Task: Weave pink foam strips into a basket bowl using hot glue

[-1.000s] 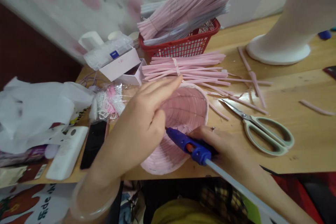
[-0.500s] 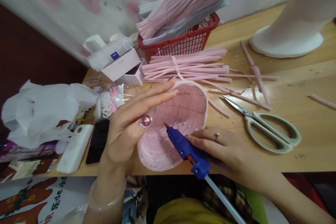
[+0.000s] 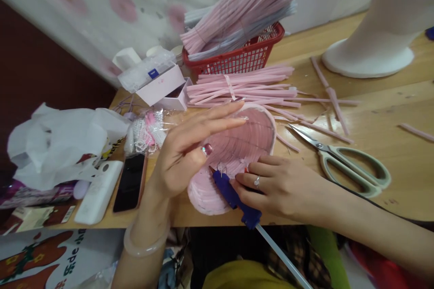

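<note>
Pink woven shell (image 3: pixel 249 137) sits on the desk (image 3: pixel 408 180) at its near edge, between both hands. Left hand (image 3: pixel 190 156): open, fingers straight and together, stretched over the shell's left rim, gripping nothing. Right hand (image 3: pixel 280 185): closed around a blue glue gun (image 3: pixel 232 194), nozzle pointing into the shell's near wall. Scissors (image 3: pixel 349 162) just right of the right hand. Bundled pink strips (image 3: pixel 244 88) beyond the left fingertips. Dark phone (image 3: pixel 130 183) left of the left hand.
</note>
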`<state>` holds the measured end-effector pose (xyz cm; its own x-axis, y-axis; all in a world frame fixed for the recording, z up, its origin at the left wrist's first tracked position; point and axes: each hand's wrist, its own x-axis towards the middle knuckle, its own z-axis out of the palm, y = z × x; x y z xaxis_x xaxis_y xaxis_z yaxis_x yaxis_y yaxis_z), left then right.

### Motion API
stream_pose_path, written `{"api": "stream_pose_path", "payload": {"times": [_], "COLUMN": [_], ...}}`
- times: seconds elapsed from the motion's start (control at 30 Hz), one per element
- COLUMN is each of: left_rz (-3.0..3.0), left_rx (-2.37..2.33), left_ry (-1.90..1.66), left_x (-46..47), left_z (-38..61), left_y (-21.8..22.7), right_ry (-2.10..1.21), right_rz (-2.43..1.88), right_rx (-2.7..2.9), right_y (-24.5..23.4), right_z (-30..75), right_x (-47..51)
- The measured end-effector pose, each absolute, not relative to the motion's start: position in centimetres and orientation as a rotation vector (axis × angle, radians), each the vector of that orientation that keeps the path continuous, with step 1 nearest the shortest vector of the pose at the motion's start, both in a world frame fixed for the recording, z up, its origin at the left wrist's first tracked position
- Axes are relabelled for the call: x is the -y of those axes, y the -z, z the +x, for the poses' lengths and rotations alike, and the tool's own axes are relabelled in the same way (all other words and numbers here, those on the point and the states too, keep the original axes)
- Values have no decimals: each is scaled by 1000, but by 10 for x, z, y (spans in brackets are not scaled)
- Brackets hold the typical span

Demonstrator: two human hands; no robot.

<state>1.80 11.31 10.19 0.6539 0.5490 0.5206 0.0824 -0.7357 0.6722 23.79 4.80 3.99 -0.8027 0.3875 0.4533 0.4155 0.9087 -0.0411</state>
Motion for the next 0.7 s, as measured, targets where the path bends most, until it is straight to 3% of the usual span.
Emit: {"api": "stream_pose_path", "payload": {"times": [0.7], "left_rz": [2187], "left_rx": [-557], "left_ry": [-984], "left_x": [-121], "left_z": [14], "left_y": [-100], "right_ry": [59], "right_rz": [-670], "right_rx": [2708], "right_y": [-52], "right_z": [234], "right_x": [-55]}}
